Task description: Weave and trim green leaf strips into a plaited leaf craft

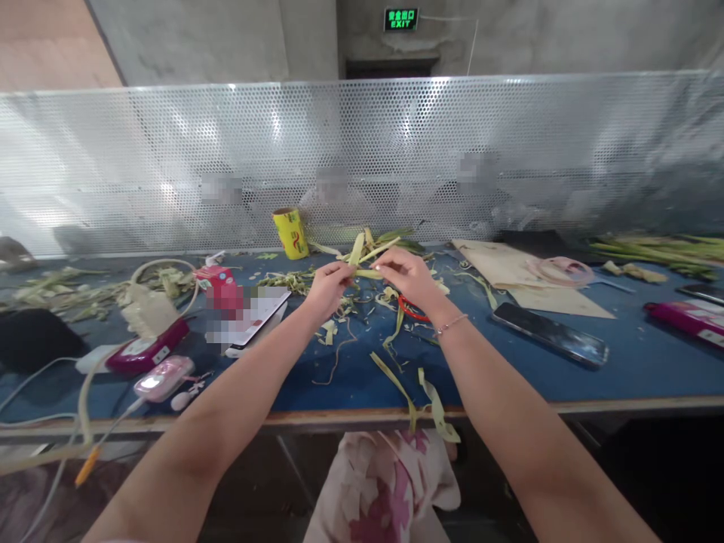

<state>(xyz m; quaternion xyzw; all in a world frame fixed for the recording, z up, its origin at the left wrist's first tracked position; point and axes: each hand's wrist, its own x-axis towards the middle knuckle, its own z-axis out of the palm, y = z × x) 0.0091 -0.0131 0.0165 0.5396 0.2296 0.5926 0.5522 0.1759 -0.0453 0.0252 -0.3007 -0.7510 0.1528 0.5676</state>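
Observation:
Over the middle of the table, my left hand pinches pale green plant strips that cross each other between my hands. My right hand, with thumb and fingertips closed, grips the same crossed strips from the other side. A red loop lies just below my right wrist, its other parts hidden. Under the hands are scattered scraps and peelings. Two flat leaf strips lie closer to me, and one of these strips hangs over the table's front edge.
A yellow can-like cylinder stands near the perforated metal divider. To the left are a propped phone, a red box, power strip and cables. A dark phone and brown sheet lie right.

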